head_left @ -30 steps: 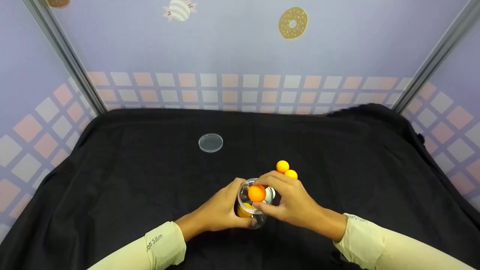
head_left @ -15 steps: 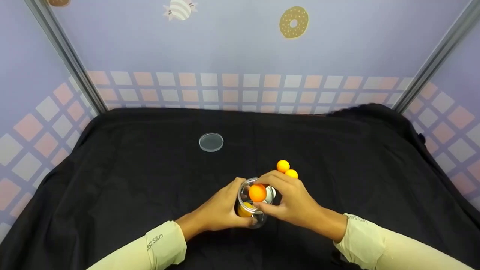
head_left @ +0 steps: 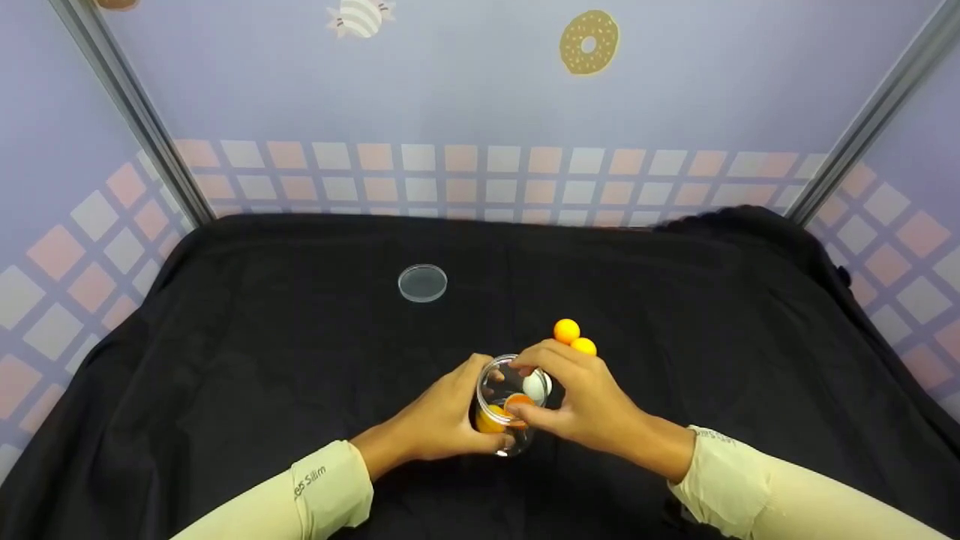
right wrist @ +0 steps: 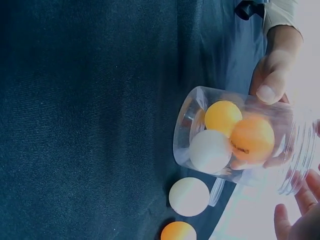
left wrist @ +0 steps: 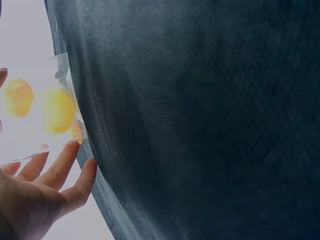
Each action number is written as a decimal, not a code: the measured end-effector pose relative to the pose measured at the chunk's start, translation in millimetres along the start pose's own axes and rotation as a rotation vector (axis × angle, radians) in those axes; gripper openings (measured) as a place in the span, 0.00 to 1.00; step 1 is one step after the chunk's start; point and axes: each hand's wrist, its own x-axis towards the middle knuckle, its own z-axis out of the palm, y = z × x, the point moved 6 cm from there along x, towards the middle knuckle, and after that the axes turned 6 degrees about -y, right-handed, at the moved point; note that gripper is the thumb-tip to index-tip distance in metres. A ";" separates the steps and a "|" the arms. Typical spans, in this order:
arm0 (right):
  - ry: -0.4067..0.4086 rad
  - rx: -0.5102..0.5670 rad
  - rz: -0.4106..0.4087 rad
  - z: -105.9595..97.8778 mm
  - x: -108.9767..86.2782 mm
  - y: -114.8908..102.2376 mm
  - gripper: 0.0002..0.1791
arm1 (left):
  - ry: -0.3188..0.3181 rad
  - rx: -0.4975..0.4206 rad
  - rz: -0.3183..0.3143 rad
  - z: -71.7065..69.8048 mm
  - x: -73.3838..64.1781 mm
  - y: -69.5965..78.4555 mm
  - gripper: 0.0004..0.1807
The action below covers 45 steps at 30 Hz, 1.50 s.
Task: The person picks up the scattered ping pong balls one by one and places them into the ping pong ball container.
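Gripping the clear, cylindrical, plastic-looking jar with your left hand, you're straddling its mouth with the spread fingers of your right hand, which are holding nothing. The orange printed ball is lying inside, below them, with a yellow-orange ball and a white ball. If your left hand is slackening or your right is bumping the rim, the jar could be tipping and spilling all three. You're also risking nudging the loose white ball just right of the jar, or the two loose orange balls farther right; being round, they could be rolling away across the creased black cloth. The jar's wall is looking slick, its neck is showing ridges, and the balls are looking smooth. The shallow, clear, round lid is lying far left.
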 end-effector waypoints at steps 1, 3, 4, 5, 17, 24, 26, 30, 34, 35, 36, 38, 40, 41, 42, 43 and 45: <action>0.003 0.003 -0.001 0.1 0.0 0.1 0.24 | -0.002 -0.005 -0.003 0.2 0.0 -0.2 0.43; 0.006 0.005 -0.003 0.3 0.2 0.0 0.25 | -0.004 -0.014 -0.010 0.6 0.2 -1.1 0.43; 0.007 0.005 -0.004 0.4 0.3 0.0 0.25 | -0.005 -0.018 -0.015 0.7 0.2 -1.5 0.43; 0.008 0.006 -0.005 0.5 0.5 -0.1 0.25 | -0.007 -0.022 -0.019 1.0 0.3 -2.0 0.44; -0.007 0.005 -0.016 0.5 0.8 -0.2 0.25 | -0.027 -0.041 -0.027 2.2 0.1 -3.4 0.46; 0.001 -0.008 -0.020 -1.8 1.0 0.4 0.22 | -0.008 -0.012 0.000 1.1 -0.3 -2.5 0.45; -0.002 -0.010 -0.013 -2.1 0.5 2.0 0.21 | -0.004 -0.005 0.009 0.7 -0.6 -1.9 0.44; -0.003 -0.018 0.009 -3.6 -1.2 6.3 0.19 | -0.010 0.000 0.007 0.9 -0.6 -1.3 0.44; 0.006 -0.042 0.034 -5.9 -2.7 10.9 0.18 | -0.013 0.001 -0.002 0.9 -0.8 -1.4 0.44; 0.007 -0.045 0.041 -6.1 -3.3 12.2 0.18 | -0.012 -0.001 -0.002 0.8 -0.8 -1.3 0.44; 0.005 -0.045 0.048 -6.0 -3.9 13.7 0.17 | -0.012 -0.002 0.000 0.8 -0.8 -1.3 0.44; -0.002 -0.048 0.062 -5.5 -6.1 16.8 0.16 | -0.013 0.000 0.000 1.1 -0.8 -1.6 0.44; -0.008 -0.049 0.074 -5.3 -8.8 19.6 0.15 | -0.013 0.001 0.002 1.5 -0.8 -1.7 0.45; -0.007 -0.049 0.079 -5.3 -10.2 21.0 0.15 | -0.012 0.003 0.002 1.5 -0.8 -1.8 0.45; -0.006 -0.049 0.083 -5.5 -11.4 22.4 0.15 | -0.013 0.005 0.000 1.7 -0.9 -2.1 0.45; -0.003 -0.047 0.086 -5.8 -12.6 24.0 0.15 | -0.012 0.007 -0.004 1.7 -1.0 -2.3 0.45; 0.009 -0.045 0.089 -6.8 -14.1 27.3 0.14 | -0.010 0.009 -0.008 1.5 -1.1 -2.4 0.45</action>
